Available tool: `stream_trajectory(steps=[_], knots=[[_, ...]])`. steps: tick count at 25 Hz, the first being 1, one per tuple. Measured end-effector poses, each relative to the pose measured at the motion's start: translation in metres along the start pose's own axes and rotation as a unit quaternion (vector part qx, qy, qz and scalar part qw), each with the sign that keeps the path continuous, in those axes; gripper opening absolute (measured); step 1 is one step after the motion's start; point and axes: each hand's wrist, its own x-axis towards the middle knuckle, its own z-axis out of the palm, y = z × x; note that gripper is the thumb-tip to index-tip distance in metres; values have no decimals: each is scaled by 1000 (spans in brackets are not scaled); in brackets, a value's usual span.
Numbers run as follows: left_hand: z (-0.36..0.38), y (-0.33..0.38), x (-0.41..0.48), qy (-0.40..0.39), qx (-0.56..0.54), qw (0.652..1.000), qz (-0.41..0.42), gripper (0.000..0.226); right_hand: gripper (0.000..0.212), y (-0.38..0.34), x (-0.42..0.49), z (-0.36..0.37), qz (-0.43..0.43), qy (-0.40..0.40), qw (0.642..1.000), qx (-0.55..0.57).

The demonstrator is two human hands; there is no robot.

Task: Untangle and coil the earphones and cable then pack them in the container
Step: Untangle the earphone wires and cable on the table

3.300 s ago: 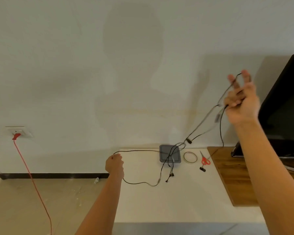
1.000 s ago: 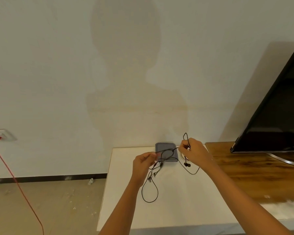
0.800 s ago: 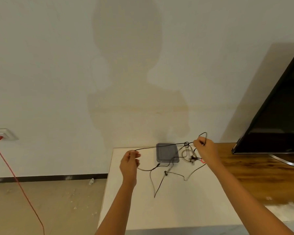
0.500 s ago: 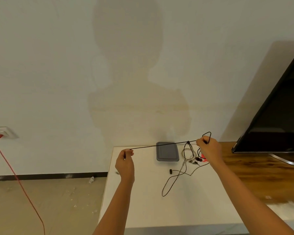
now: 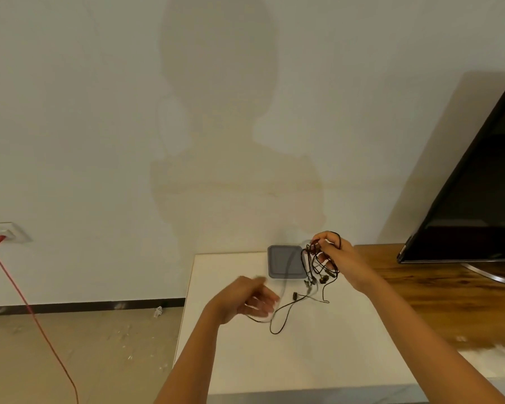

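Left hand is nearest, over the white desk, motion-blurred (can't tell if it's pinching anything). A black strand runs out from under it. That strand is the loose tail of the earphone cable, looping on the desk just right of the left hand. Farther right, the right hand has its fingers curled round the bunched rest, lifted off the desk. Grey container sits just left of the bunch, at the far desk edge. TV far right. Red cord hangs from the wall socket far left.
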Motion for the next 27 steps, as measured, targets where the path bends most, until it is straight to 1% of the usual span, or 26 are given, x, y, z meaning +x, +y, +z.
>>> stream_trajectory(steps=[1, 2, 3, 5, 7, 10, 13, 16, 18, 20, 21, 22, 23, 24, 26, 27], knots=[[7, 2, 1, -11, 78, 997, -14, 34, 22, 0, -1, 3, -5, -11, 1000, 1], [15, 3, 3, 13, 117, 993, 3, 24, 21, 0, -2, 8, -9, -22, 1000, 6], [25, 5, 6, 59, 117, 991, 41, 20, 21, 0, -4, 12, -10, -31, 999, 9], [43, 8, 9, 147, 93, 975, 140, 27, 18, 1, -6, 20, -10, -39, 999, 1], [58, 13, 11, 175, 91, 962, 190, 32, 13, 1, -9, 28, -4, -33, 999, 4], [68, 17, 12, 209, 96, 950, 212, 25, 9, 2, -14, 38, -1, -34, 998, 43], [59, 16, 9, 243, 99, 934, 242, 19, 11, -1, -18, 39, -16, -32, 999, 30], [38, 14, 1, 252, 18, 939, 233, 16, 12, -1, -16, 27, -22, 23, 999, 29], [22, 13, -6, 259, -23, 938, 228, 16, 13, 1, -15, 14, -14, 89, 995, 50], [9, 12, -11, 276, -35, 933, 230, 13, 14, 8, -12, -3, 13, 168, 984, 64], [5, 12, -13, 286, -42, 929, 231, 13, 12, 13, -10, -13, 38, 193, 978, 70], [2, 12, -15, 291, -48, 927, 230, 13, 8, 21, -9, -22, 71, 195, 976, 69], [0, 12, -17, 290, -51, 928, 229, 13, 5, 28, -9, -28, 105, 180, 976, 60], [0, 13, -18, 283, -52, 931, 227, 13, 13, 34, -9, -33, 135, 154, 978, 39], [2, 15, -20, 263, -58, 937, 220, 16, 36, 41, -12, -40, 202, 93, 975, -21], [3, 15, -20, 261, -62, 938, 218, 17, 47, 42, -13, -42, 238, 68, 967, -53]])
